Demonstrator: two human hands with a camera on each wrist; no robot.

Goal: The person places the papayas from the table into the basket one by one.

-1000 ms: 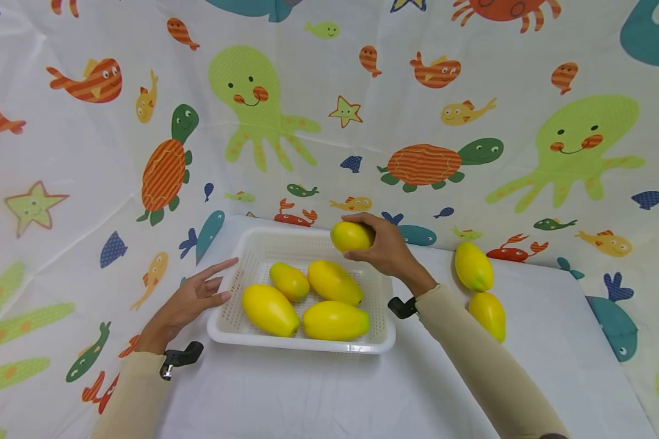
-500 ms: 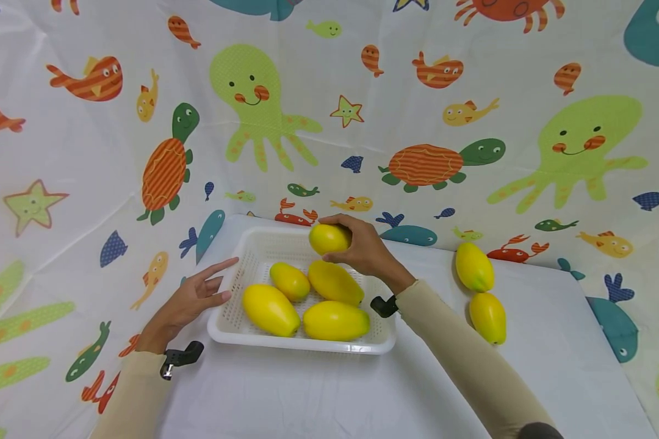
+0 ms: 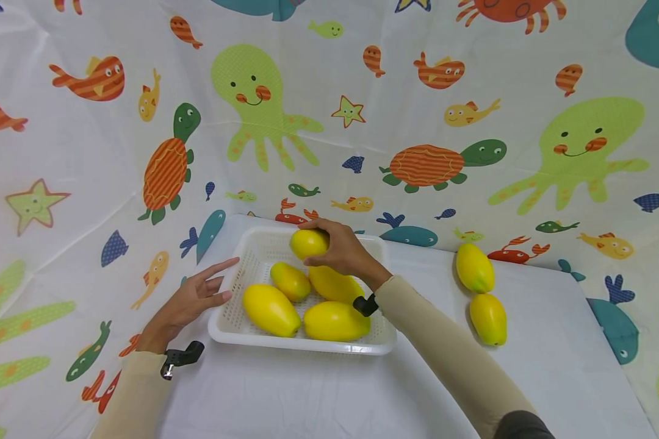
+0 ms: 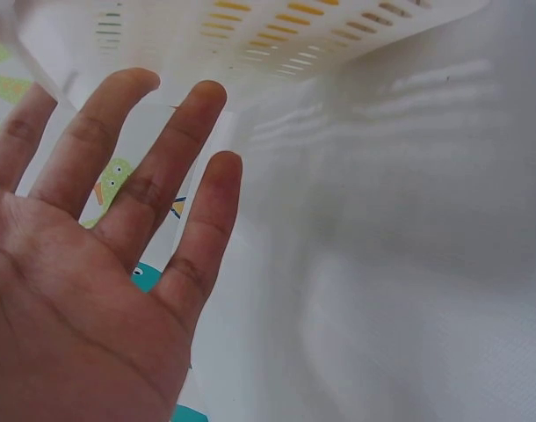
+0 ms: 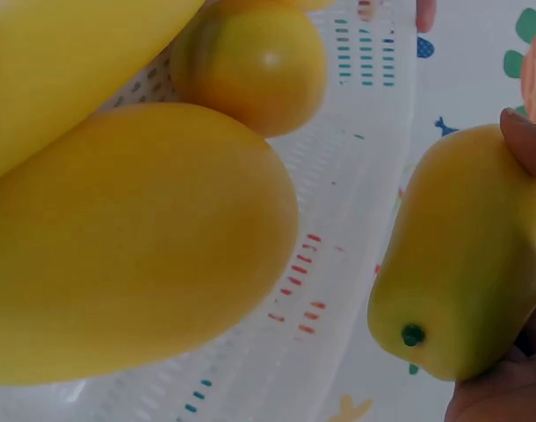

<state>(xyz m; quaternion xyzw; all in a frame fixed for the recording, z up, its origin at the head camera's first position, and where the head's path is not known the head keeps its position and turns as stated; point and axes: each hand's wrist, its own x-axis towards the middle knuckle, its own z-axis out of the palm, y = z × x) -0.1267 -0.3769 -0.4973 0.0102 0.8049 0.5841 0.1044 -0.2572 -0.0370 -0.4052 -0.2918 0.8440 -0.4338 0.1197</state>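
Note:
My right hand (image 3: 345,249) grips a yellow papaya (image 3: 305,244) between thumb and fingers, above the back of a white perforated plastic basket (image 3: 302,346). In the right wrist view the held papaya (image 5: 452,255) shows a greenish end with a dark stem stub. Several yellow papayas lie inside the basket, among them a small one (image 3: 290,281) and a long one at the front (image 3: 336,321). My left hand (image 3: 189,302) is spread at the basket's left side, holding nothing. Its straight fingers (image 4: 211,207) are close to the basket wall; contact is unclear.
Two more yellow papayas, one behind (image 3: 475,268) and one nearer (image 3: 488,319), lie on the white-covered table (image 3: 549,347) right of the basket. A cloth (image 3: 318,140) printed with sea animals hangs behind and at the left.
My right hand has carried the papaya leftward over the basket, from its back right corner to the back middle. The left hand and the basket have stayed in place.

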